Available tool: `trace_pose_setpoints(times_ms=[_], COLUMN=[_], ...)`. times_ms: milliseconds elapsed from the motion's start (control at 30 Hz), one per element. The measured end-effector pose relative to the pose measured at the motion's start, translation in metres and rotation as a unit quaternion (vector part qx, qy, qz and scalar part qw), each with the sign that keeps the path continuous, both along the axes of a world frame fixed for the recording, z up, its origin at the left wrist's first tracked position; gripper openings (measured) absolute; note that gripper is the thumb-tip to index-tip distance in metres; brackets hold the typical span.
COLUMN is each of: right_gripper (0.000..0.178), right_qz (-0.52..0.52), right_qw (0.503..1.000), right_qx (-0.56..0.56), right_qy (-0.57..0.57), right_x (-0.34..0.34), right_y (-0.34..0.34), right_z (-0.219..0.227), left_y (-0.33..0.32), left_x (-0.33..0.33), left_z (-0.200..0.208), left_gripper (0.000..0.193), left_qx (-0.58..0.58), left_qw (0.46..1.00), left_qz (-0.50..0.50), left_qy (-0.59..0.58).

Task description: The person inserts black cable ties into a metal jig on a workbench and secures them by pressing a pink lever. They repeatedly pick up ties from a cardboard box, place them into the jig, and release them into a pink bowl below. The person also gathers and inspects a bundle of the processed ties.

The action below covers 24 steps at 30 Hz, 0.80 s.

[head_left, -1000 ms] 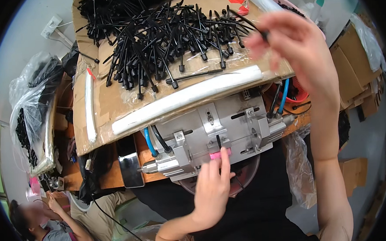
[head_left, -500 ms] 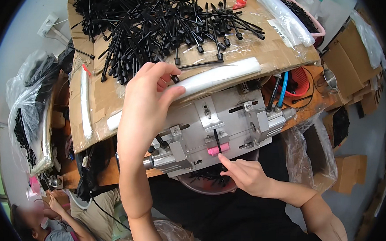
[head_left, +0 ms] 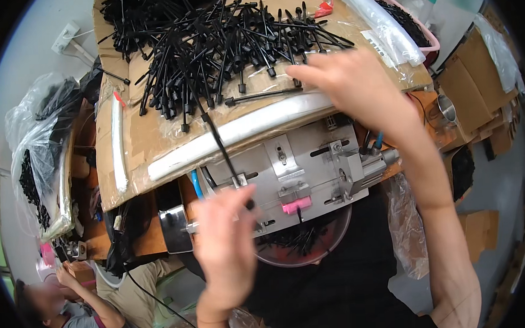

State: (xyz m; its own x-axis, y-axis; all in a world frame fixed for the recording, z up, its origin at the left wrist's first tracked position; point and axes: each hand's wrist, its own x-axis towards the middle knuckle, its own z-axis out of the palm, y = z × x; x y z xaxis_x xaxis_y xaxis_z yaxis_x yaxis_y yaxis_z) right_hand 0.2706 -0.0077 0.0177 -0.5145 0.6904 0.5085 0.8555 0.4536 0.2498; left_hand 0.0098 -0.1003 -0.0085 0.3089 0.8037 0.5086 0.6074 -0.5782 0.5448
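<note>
Left hand (head_left: 228, 249) is low down at the near edge of the grey metal machine (head_left: 301, 168). Its fingers are pinched shut on one long black stick (head_left: 217, 141). That stick is thin and straight with a thicker end. It runs up from the fingers, over the machine's left part, and its far end lies on the cardboard sheet (head_left: 154, 131) by the white strip (head_left: 243, 129).

Right hand (head_left: 347, 82) reaches out over the right side of the cardboard, with its fingers spread and bent down. I cannot tell if it grips anything. Its fingertips are at the near edge of the big pile of black sticks (head_left: 208, 42), which covers the far part of the cardboard. The sticks all look alike and lie crisscross.

A small pink piece (head_left: 296, 206) sits on the near edge of the machine, just right of the left hand. Under it a clear round bowl (head_left: 305, 245) holds more black sticks.
</note>
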Motion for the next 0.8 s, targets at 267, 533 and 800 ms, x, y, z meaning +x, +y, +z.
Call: trace_pose_setpoints(times_ms=[267,533,800], right_gripper=[0.028,0.013,0.062], right_qz=[0.218,0.236,0.091], right_qw=[0.738,0.768,0.908], right_qx=[-0.352,-0.143,-0.162], right_qy=[0.534,0.579,0.376], right_x=[0.015,0.011,-0.052], right_y=[0.027,-0.053,-0.171], right_z=[0.048,0.022,-0.100], left_y=[-0.066,-0.062,0.002], left_x=[0.037,0.046,0.034], left_z=[-0.074,-0.078,-0.017], left_gripper=[0.072,0.077,0.045], left_qx=[-0.056,-0.058,0.012], left_qw=[0.982,0.976,0.993], left_qz=[-0.044,-0.042,-0.044], left_qy=[0.176,0.204,0.105])
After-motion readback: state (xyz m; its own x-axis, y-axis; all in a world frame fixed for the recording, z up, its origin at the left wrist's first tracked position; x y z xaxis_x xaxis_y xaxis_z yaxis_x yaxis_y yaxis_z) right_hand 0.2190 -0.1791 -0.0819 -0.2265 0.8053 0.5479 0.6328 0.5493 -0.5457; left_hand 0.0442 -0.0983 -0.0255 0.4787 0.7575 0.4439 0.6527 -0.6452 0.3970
